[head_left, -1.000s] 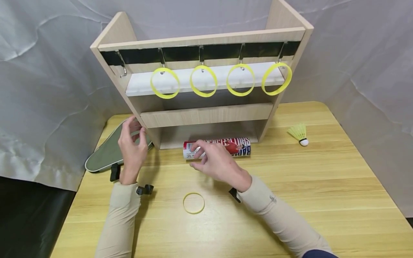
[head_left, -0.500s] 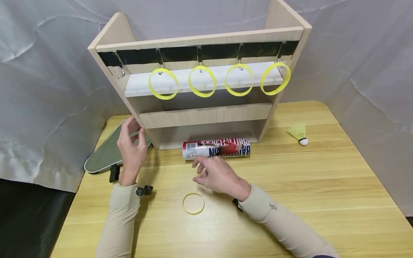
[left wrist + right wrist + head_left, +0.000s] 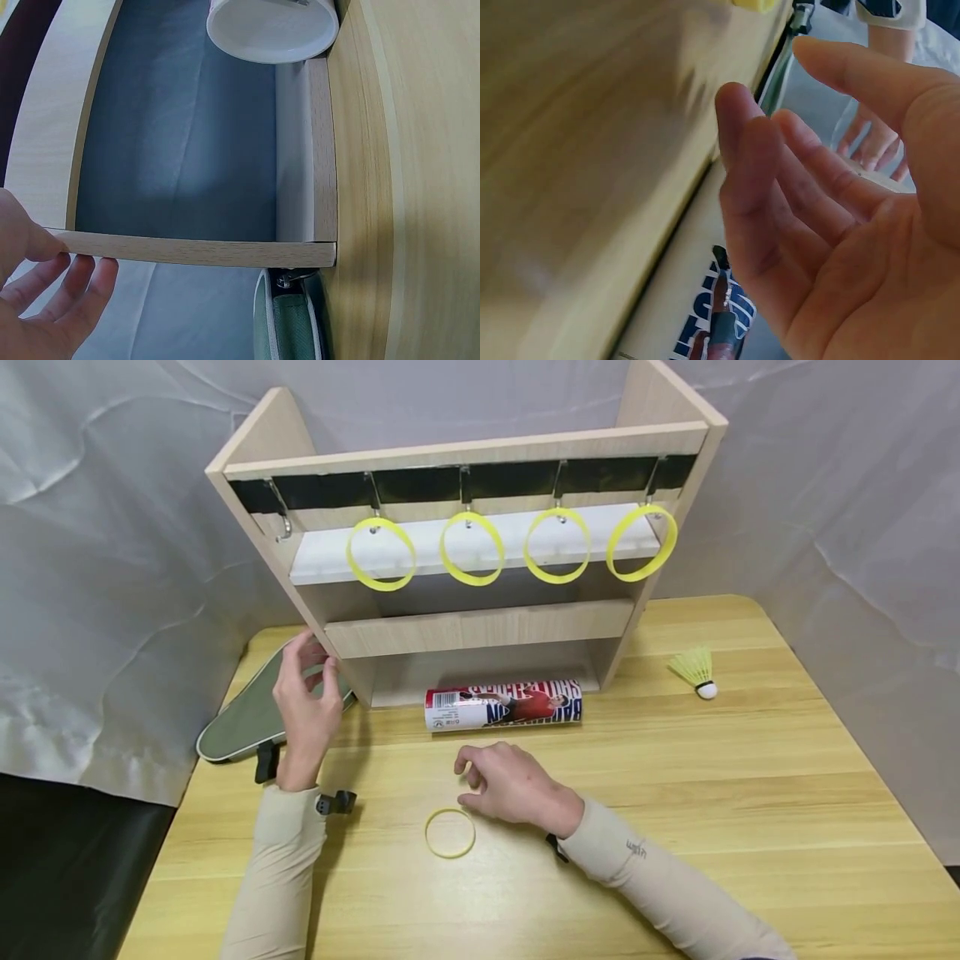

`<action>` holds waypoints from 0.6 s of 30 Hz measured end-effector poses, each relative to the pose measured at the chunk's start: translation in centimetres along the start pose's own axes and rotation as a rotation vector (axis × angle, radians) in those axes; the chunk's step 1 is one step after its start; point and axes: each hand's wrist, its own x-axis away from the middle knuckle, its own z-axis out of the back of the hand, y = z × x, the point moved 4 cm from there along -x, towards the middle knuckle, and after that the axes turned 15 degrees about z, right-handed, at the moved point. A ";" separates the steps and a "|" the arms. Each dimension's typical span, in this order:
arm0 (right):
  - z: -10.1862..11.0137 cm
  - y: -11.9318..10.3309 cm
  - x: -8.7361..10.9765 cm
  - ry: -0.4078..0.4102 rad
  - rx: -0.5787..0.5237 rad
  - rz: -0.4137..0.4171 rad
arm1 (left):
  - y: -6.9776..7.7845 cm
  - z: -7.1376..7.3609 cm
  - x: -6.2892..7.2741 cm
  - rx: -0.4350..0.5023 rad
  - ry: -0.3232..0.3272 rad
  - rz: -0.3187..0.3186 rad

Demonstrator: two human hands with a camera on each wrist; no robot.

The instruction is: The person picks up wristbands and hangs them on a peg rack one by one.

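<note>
My left hand (image 3: 306, 697) pinches the front edge of the wooden shelf's (image 3: 480, 628) left side panel, low down. The left wrist view shows the thumb on the inner face and the fingers (image 3: 75, 292) on the outer face. My right hand (image 3: 513, 781) hovers over the table, fingers loosely curved, holding nothing. Just in front of its thumb a yellow ring (image 3: 428, 832) lies flat on the wood. Beyond that hand a printed shuttlecock tube (image 3: 504, 705) lies on its side at the shelf's foot. Several yellow rings, one of them a ring (image 3: 411, 556) toward the left, hang from the shelf's hooks.
The leftmost hook (image 3: 285, 527) carries no ring. Behind my left hand a green racket cover (image 3: 243, 720) lies beside the shelf. A yellow shuttlecock (image 3: 695, 671) rests on the table (image 3: 750, 777) at the right. Grey cloth (image 3: 120, 568) hangs behind and at both sides.
My right hand has drawn back from over the shuttlecock tube toward the ring on the table, uncovering the tube's label. My left hand has stayed on the shelf panel.
</note>
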 end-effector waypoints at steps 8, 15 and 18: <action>-1.2 0.1 0.3 -0.018 0.050 0.008 | 0.0 0.1 -0.1 -0.008 0.000 0.002; -2.1 -0.1 0.5 -0.032 0.064 0.023 | -0.1 0.0 0.0 0.008 0.013 0.000; -2.3 -0.2 0.6 -0.048 0.069 0.032 | -0.1 0.0 -0.1 0.012 0.019 -0.002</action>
